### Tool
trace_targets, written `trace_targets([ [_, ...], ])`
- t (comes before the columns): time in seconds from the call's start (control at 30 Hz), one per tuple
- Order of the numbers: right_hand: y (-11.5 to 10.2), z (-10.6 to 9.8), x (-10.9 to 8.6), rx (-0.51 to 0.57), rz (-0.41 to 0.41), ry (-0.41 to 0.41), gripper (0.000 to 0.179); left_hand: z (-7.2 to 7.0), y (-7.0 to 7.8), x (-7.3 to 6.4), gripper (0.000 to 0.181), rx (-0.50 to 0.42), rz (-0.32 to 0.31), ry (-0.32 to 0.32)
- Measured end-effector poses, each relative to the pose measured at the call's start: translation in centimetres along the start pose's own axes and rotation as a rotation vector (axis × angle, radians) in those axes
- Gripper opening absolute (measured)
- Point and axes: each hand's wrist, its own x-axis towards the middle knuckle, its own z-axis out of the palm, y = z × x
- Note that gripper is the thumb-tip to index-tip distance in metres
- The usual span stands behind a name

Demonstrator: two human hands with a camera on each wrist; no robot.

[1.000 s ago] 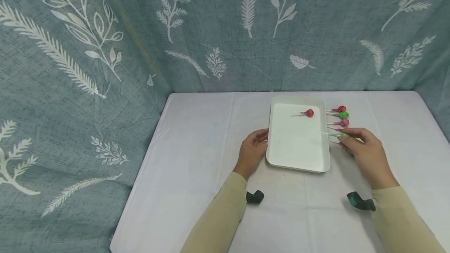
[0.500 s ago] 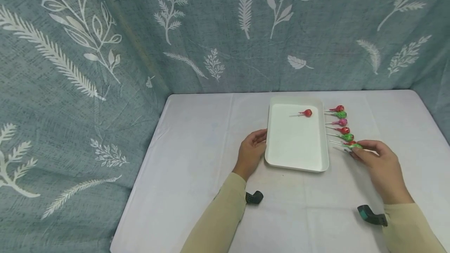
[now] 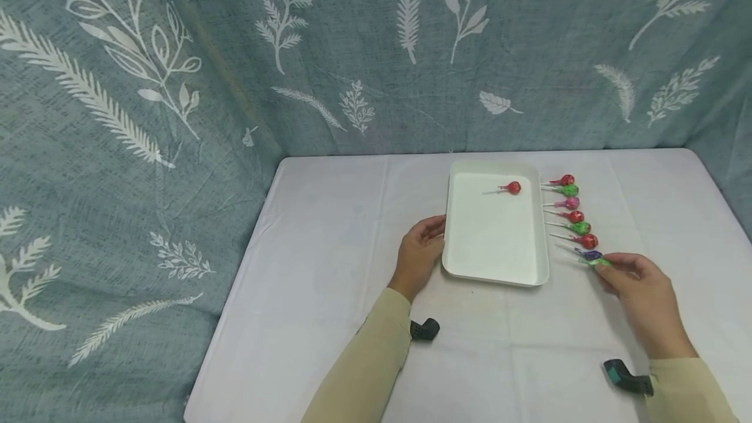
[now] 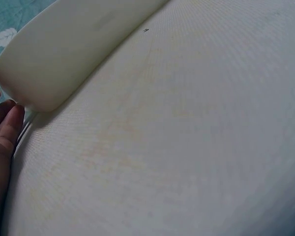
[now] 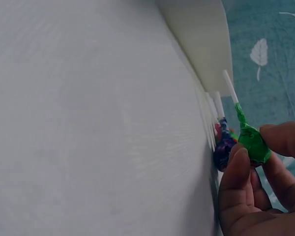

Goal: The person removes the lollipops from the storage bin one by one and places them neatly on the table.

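A shallow white tray holds one red lollipop near its far end. Against the tray's left wall rest the fingertips of my left hand; in the left wrist view they touch the tray's corner. My right hand pinches the wrapped head of a green lollipop between thumb and fingers, its white stick pointing away. Just beyond it, a dark purple lollipop lies on the table, partly hidden by the fingers in the right wrist view.
Right of the tray runs a row of several lollipops, including a pink one, a green one and a red one. A white cloth covers the table. Patterned teal curtains stand behind and at left.
My right hand, with the green lollipop, has moved toward me and right along the row, uncovering red, green and purple lollipops. The left hand stays at the tray.
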Motion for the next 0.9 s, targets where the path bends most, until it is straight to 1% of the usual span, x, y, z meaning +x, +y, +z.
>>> trace_targets([
  [0.13,0.44,0.22,-0.1,-0.034,0.017,0.012,0.057,0.03,-0.07,0.0,0.049,0.003,-0.005,-0.002],
  [0.3,0.55,0.4,-0.16,-0.021,-0.002,0.029,0.052,0.02,-0.09,0.11,0.049,0.014,0.002,0.0],
  [0.5,0.44,0.52,-0.4,-0.048,-0.005,0.042,0.05,0.01,-0.19,0.16,0.048,-0.01,0.014,0.006],
  [0.63,0.55,0.56,-0.33,-0.073,-0.006,0.052,0.051,0.04,-0.1,0.12,0.048,-0.008,0.011,0.011],
  [0.9,0.59,0.5,-0.14,-0.066,0.025,0.042,0.054,0.08,-0.08,0.16,0.047,-0.006,0.01,0.007],
])
